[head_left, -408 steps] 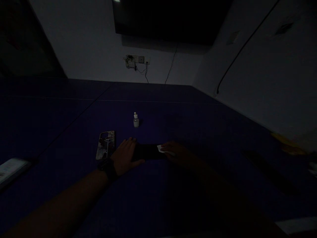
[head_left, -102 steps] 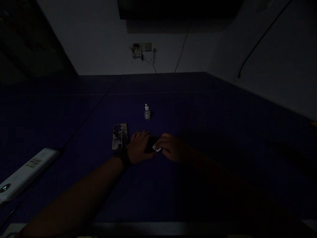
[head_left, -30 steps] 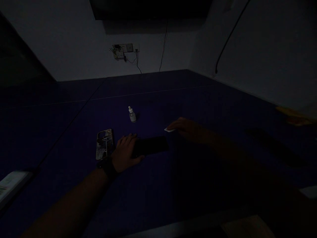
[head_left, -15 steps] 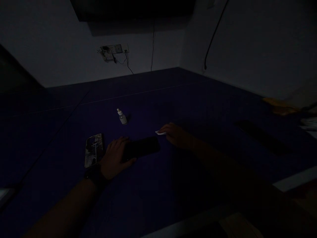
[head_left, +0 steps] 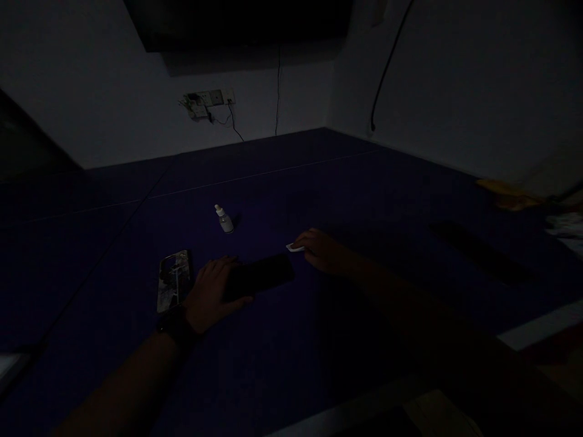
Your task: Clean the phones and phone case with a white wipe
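Observation:
The scene is dark. A black phone (head_left: 264, 276) lies flat on the purple table, its screen side or back too dim to tell. My left hand (head_left: 213, 290), with a dark watch at the wrist, grips its left end between thumb and fingers. My right hand (head_left: 321, 250) has its fingers closed on a small flat white piece (head_left: 295, 247) just beyond the phone's right end. Beside my left hand lies a phone case (head_left: 174, 280) with a grey marbled pattern and a camera cutout. Farther back stands a small white-capped dropper bottle (head_left: 225, 219).
A long dark object (head_left: 480, 250) lies on the table (head_left: 282, 200) at the right. Yellow cloth (head_left: 507, 194) sits at the far right edge. Wall sockets (head_left: 207, 102) with cables and a dark screen (head_left: 241, 24) are on the back wall.
The view has tilted up slightly, so things appear a little lower. Both hands keep nearly the same places, the left on the phone, the right on the white piece.

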